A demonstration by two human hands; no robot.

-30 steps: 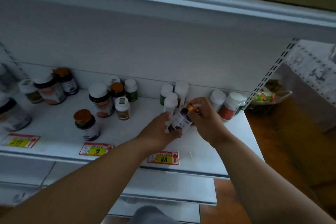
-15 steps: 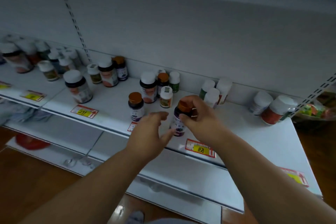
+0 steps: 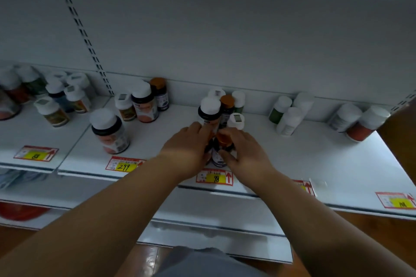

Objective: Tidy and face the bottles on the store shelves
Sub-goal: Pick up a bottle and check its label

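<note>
A small dark plastic bottle with an orange cap [image 3: 221, 148] is held upright just behind the yellow "98" price tag [image 3: 215, 178], gripped by the right hand [image 3: 244, 155] and the left hand [image 3: 188, 153]. It is judged light, rigid and smooth; a hold around the body is advised.

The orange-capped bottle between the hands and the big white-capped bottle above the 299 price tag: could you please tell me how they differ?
The orange-capped bottle has an orange lid; the big white-capped bottle has a white one. The first is slimmer, the second wider. The first is enclosed by the left hand and right hand; the second stands untouched. The first sits above the 98 tag. Both stand near the shelf's front edge and have dark bodies.
</note>
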